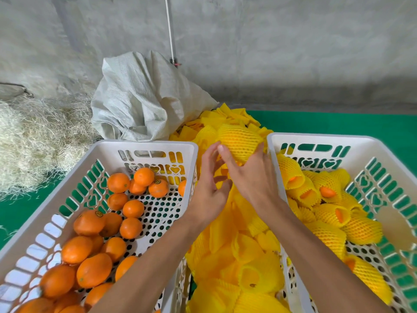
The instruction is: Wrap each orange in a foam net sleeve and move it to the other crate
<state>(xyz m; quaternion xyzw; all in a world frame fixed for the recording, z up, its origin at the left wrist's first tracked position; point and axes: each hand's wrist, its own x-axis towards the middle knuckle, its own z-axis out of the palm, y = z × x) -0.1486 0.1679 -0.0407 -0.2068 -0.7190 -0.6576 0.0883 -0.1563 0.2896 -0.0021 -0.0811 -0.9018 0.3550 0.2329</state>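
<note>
Bare oranges (90, 224) sat in the left crate (33, 245). Your left hand (208, 188) hung released, fingers spread. Your right hand (250, 177) gripped a sleeved orange (239, 141) between crates, left of the right crate (383, 177).

In front of me is a green surface (338, 123) that runs back to a grey concrete wall. Two white perforated crates stand on it side by side: the left crate (144, 146) and the right crate (320, 138), apart from each other. A loose heap of yellow foam net sleeves (234, 245) fills the gap between them and spills back behind them. Behind the left crate slumps a crumpled white woven sack (144, 96), touching the sleeves. To the far left lies a pile of pale straw-like fibre (29, 141).
</note>
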